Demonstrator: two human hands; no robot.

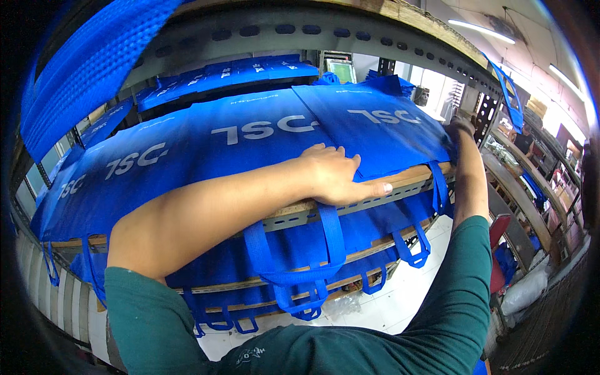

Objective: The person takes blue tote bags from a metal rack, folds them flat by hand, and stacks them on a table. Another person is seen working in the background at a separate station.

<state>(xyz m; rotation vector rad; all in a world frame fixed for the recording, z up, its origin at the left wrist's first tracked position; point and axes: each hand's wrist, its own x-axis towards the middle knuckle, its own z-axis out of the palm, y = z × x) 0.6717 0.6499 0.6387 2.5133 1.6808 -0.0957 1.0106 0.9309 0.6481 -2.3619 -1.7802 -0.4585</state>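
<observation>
Blue fabric tote bags with white printing lie flat in a row on a shelf. My left hand rests with fingers spread on the front edge of the middle bag, its thumb stretched out to the right along the shelf edge. At the right end of the shelf, my right hand is beside the corner of the rightmost bag. That hand is dark, and its fingers cannot be made out. A blue handle hangs over the shelf edge below it, and another looped handle hangs below my left hand.
Lower wooden-edged shelves hold more blue bags with dangling handles. A perforated metal beam crosses above, and a blue bag hangs at upper left. A metal post stands by my right hand. A red chair is at the right.
</observation>
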